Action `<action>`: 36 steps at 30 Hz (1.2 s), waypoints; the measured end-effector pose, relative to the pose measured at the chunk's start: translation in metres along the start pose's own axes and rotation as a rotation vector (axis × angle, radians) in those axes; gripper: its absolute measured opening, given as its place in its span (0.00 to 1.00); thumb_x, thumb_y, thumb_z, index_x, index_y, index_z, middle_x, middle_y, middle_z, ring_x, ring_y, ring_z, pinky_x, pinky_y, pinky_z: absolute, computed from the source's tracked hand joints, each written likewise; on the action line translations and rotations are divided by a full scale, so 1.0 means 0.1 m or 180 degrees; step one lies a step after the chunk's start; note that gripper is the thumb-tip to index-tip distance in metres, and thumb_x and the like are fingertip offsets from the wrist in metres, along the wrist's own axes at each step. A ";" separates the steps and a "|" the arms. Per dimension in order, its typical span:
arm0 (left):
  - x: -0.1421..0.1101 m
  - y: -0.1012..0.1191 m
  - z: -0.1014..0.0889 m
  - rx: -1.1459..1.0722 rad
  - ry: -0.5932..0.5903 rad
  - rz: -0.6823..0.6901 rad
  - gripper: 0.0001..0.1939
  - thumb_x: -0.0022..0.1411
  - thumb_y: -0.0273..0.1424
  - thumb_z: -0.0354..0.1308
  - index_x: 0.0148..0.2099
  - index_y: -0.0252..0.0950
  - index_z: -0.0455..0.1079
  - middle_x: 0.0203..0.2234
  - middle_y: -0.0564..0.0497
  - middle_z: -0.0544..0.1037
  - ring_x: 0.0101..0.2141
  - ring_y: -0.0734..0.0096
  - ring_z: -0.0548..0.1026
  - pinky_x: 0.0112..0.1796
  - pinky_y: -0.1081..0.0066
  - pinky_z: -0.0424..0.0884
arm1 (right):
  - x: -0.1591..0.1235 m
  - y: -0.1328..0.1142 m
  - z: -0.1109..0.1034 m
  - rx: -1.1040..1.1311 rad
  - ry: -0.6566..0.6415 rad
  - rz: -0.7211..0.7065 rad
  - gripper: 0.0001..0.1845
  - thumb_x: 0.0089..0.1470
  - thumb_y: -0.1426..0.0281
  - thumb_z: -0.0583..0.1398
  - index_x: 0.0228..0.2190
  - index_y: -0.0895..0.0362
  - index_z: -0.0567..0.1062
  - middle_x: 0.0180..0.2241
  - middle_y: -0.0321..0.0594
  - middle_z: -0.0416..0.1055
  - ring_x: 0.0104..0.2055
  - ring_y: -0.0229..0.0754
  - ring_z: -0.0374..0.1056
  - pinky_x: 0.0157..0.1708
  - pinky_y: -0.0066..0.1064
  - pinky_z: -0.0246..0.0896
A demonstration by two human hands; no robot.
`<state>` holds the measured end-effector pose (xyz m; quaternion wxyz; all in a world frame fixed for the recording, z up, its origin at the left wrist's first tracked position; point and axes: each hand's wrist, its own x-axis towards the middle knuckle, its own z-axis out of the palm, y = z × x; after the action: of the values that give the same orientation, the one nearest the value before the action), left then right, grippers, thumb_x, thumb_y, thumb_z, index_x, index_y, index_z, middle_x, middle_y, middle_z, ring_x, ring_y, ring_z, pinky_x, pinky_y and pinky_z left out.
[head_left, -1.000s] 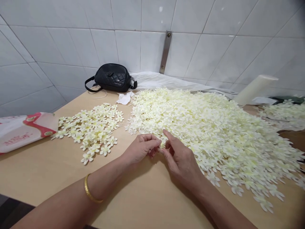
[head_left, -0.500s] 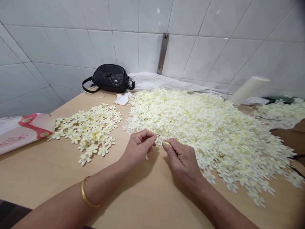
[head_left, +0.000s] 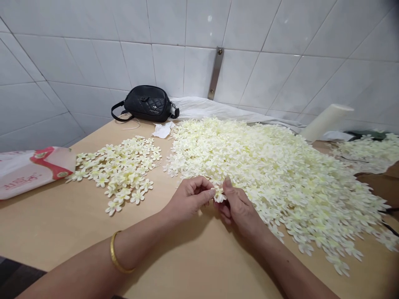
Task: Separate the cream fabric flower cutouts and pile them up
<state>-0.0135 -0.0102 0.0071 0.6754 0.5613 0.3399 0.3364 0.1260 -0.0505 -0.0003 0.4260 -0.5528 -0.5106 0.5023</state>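
A small white artificial flower (head_left: 219, 194) is between my hands, just in front of a big heap of similar flowers (head_left: 243, 153). My left hand (head_left: 193, 196) is closed, its thumb and forefinger pinching the flower's left edge. On the other side, my right hand (head_left: 238, 205) curls its fingers under and behind the flower, with the thumb standing up along its right edge. The flower's back and the right fingertips are partly hidden. A gold bangle (head_left: 114, 253) is on my left wrist.
A smaller group of flowers (head_left: 124, 170) lies to the left beside a red and white bag (head_left: 34, 170). At the back are a black quilted pouch (head_left: 148, 104), a scrap of white paper (head_left: 162, 130) and white cloth (head_left: 199, 109). A pale roll (head_left: 326, 122) leans at right.
My hands have come together, and a flower's face now shows between them. The right thumb has lifted upright. The view has shifted slightly.
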 end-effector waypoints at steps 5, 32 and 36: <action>0.02 0.00 -0.02 0.0189 0.0295 0.0094 0.10 0.52 0.35 0.56 0.25 0.33 0.63 0.15 0.55 0.63 0.19 0.79 0.61 0.21 0.76 0.57 | 0.00 -0.04 0.00 -0.0041 0.0142 -0.0273 0.18 0.51 0.55 0.54 0.23 0.57 0.64 0.14 0.28 0.57 0.15 0.31 0.55 0.15 0.22 0.51; 0.06 -0.02 -0.04 -0.0827 0.0021 -0.0517 0.10 0.51 0.32 0.57 0.26 0.32 0.61 0.18 0.53 0.70 0.17 0.80 0.66 0.20 0.77 0.62 | 0.04 0.00 -0.01 -0.0058 0.0474 -0.0344 0.18 0.53 0.57 0.52 0.21 0.57 0.63 0.16 0.32 0.61 0.18 0.33 0.59 0.18 0.24 0.56; 0.07 -0.02 -0.05 -0.0800 0.0091 -0.0589 0.08 0.48 0.29 0.59 0.27 0.32 0.62 0.17 0.53 0.70 0.15 0.81 0.65 0.17 0.79 0.61 | 0.01 -0.04 -0.01 -0.0769 0.0643 -0.0486 0.18 0.54 0.59 0.51 0.19 0.57 0.61 0.15 0.31 0.58 0.17 0.32 0.56 0.19 0.25 0.53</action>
<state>-0.0136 -0.0025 0.0038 0.7636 0.4338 0.3550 0.3206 0.1269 -0.0490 0.0037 0.4425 -0.6073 -0.5623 0.3453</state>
